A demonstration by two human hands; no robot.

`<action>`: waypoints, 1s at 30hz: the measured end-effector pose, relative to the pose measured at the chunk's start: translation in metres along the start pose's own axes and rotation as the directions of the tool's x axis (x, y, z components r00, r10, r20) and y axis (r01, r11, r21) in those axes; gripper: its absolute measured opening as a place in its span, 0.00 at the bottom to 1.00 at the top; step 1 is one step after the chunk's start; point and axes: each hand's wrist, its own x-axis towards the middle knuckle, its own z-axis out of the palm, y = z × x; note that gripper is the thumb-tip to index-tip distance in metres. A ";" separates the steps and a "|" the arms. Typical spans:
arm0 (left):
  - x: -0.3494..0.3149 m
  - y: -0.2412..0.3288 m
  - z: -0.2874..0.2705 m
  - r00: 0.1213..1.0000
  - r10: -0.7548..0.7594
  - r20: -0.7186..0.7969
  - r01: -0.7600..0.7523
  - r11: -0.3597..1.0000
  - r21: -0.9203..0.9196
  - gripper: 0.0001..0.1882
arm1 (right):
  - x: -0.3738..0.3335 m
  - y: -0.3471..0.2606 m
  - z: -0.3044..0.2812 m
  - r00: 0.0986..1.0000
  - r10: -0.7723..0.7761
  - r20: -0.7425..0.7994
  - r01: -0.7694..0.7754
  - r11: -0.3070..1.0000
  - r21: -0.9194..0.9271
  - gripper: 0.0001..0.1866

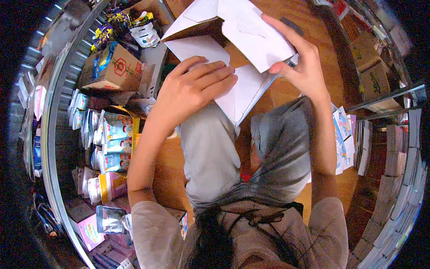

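A white paperboard box (253, 33), partly unfolded, rests over my knees with its flaps standing apart. A thin blue edge shows along its outer side. My left hand (190, 87) lies on a lower white panel, fingers stretched out and pressing on it. With thumb and fingers, my right hand (307, 62) pinches the right edge of the raised panel. Between the panels there is a gap through which the wooden floor shows. The far end of the box runs up to the top of the view.
Left of me stand a brown carton (114, 69), several blue and white pouches (118, 145) and a shelf with a metal rail (58, 134). Flat folded cartons (342, 141) lean to the right of my knees. Stacked goods (389, 179) line the right side above the wooden floor (277, 96).
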 end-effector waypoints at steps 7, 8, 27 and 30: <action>0.005 0.010 0.000 0.995 0.093 0.044 -0.097 0.988 0.121 0.18 | -0.003 0.011 -0.002 0.998 -0.067 -0.016 0.068 0.943 0.326 0.44; 0.007 0.015 0.001 0.991 0.120 0.057 -0.126 0.985 0.119 0.18 | -0.004 0.007 -0.003 1.000 0.021 0.018 -0.025 0.952 0.304 0.44; 0.029 -0.001 -0.030 0.982 0.152 0.109 -0.072 0.844 -0.531 0.25 | 0.003 -0.013 0.006 0.926 0.241 -0.290 -0.272 0.960 -0.070 0.44; 0.034 -0.019 -0.029 0.970 -0.071 -0.233 0.001 0.957 -0.291 0.29 | -0.001 0.000 0.005 0.926 0.236 -0.295 -0.293 0.942 -0.166 0.41</action>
